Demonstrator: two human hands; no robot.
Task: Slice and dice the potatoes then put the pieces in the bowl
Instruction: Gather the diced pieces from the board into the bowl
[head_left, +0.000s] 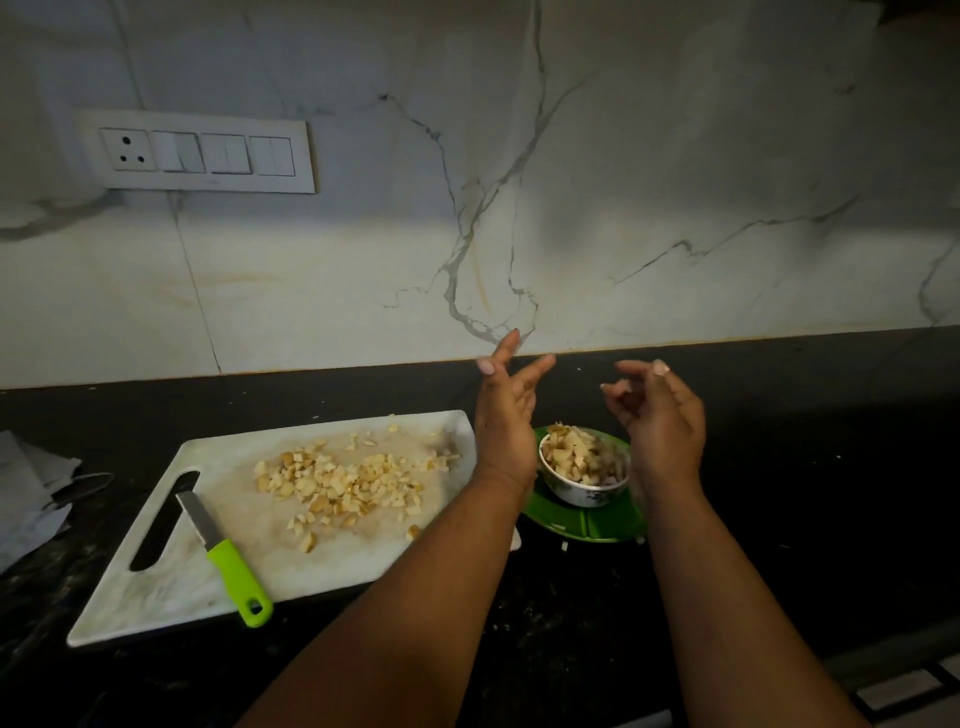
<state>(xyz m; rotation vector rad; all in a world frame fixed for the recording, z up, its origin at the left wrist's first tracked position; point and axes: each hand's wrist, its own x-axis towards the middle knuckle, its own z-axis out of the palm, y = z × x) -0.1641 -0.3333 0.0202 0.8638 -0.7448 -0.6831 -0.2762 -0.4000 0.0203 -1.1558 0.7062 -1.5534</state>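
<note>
Your left hand (506, 415) and right hand (662, 415) hover above the bowl (584, 475) right of centre, fingers loose, holding nothing. The bowl, heaped with potato pieces (574, 454), sits on a green plate (587, 522). More diced potato (337, 480) lies on the cutting board (171, 582) lower left, beside the knife (223, 556).

one knife (221, 556), one cutting board (156, 587), one bowl (584, 491), one green plate (582, 525), two hands.

A white marble-veined wall (571, 182) rises behind the dark speckled surface (805, 467). A white switch panel (200, 151) with a socket sits upper left. Lighting is dim.
</note>
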